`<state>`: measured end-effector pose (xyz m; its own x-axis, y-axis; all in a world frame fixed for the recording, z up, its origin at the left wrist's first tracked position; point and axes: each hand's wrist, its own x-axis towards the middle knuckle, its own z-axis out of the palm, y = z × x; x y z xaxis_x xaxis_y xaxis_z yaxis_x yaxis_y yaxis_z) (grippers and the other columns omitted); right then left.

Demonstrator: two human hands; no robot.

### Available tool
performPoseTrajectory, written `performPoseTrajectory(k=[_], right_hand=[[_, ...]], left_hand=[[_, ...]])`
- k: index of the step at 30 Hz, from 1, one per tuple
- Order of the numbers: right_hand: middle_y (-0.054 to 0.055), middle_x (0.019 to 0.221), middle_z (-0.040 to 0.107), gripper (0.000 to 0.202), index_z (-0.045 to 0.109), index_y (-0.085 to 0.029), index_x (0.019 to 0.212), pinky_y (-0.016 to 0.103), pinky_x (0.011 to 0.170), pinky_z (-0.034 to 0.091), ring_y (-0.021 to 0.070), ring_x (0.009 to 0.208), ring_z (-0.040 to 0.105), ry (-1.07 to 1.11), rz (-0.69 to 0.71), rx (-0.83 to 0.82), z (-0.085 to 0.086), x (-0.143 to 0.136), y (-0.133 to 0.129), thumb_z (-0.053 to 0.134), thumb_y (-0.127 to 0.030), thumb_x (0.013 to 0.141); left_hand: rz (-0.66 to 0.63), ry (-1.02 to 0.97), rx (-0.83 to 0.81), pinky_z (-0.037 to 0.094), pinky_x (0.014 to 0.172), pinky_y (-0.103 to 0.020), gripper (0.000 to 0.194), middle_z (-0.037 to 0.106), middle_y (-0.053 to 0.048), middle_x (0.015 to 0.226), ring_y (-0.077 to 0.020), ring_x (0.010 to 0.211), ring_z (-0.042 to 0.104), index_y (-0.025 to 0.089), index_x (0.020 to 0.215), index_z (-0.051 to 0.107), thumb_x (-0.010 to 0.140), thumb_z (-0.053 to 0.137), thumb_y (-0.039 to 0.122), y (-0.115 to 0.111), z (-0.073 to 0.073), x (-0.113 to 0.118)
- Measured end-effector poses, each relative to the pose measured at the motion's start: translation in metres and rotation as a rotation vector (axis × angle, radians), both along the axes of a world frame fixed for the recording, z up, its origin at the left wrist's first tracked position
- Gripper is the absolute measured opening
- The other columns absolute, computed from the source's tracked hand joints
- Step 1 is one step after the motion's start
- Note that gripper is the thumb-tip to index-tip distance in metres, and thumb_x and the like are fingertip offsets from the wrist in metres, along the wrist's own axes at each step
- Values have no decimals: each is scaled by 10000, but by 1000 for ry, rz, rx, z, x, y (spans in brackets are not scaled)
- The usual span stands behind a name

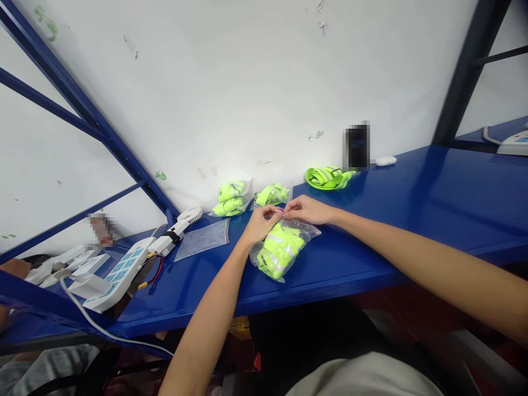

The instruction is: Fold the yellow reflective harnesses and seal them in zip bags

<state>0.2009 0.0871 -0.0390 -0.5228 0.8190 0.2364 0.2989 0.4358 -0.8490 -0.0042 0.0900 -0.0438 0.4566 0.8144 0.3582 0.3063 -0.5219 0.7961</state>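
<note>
A clear zip bag [310, 229] lies on the blue shelf near its front edge. Inside it is a folded neon-yellow reflective vest [280, 250] with silver strips. My left hand [264, 220] pinches the bag's red-lined top edge. Close beside it, my right hand [304, 210] pinches the same edge, the fingertips of both hands nearly meeting. Behind my hands stand two more filled bags, one bag [231, 199] at the left and another bag [273, 194] nearer the middle. A flat zip bag [203, 240] lies left of my left hand.
A rolled neon-yellow vest [328, 177] lies against the wall, with a white case [386, 161] farther right. At the left are a small white fan [190, 215], a power strip [124, 272] with plugs and a red-black cable [155, 272]. Blue metal posts [107, 137] frame the shelf.
</note>
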Motion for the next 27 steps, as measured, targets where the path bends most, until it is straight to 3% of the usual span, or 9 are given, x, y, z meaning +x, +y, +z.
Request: performPoseTrajectory(k=[9, 18, 27], right_hand=[[-50, 454, 445, 305, 739, -139, 760, 247, 495, 274, 97, 476, 366, -29, -18, 38, -1, 1, 0, 610, -414, 787], [-8, 592, 587, 296, 761, -119, 810, 254, 572, 339, 113, 555, 440, -25, -37, 45, 2, 1, -1, 607, -370, 782], [15, 664, 644, 292, 762, -112, 828, 263, 646, 384, 137, 625, 510, -1, -31, 28, 3, 1, -1, 625, -364, 768]], left_hand=[[-5, 40, 25, 492, 788, -301, 274, 731, -89, 917, -197, 844, 656, 138, 846, 699, 846, 635, 405, 0, 2, -3], [-14, 34, 24, 479, 749, -277, 301, 725, -88, 983, -175, 817, 636, 137, 907, 703, 861, 624, 424, 4, -4, -3], [-7, 33, 14, 458, 714, -258, 293, 704, -62, 884, -160, 778, 612, 133, 903, 694, 865, 616, 413, 4, -3, -3]])
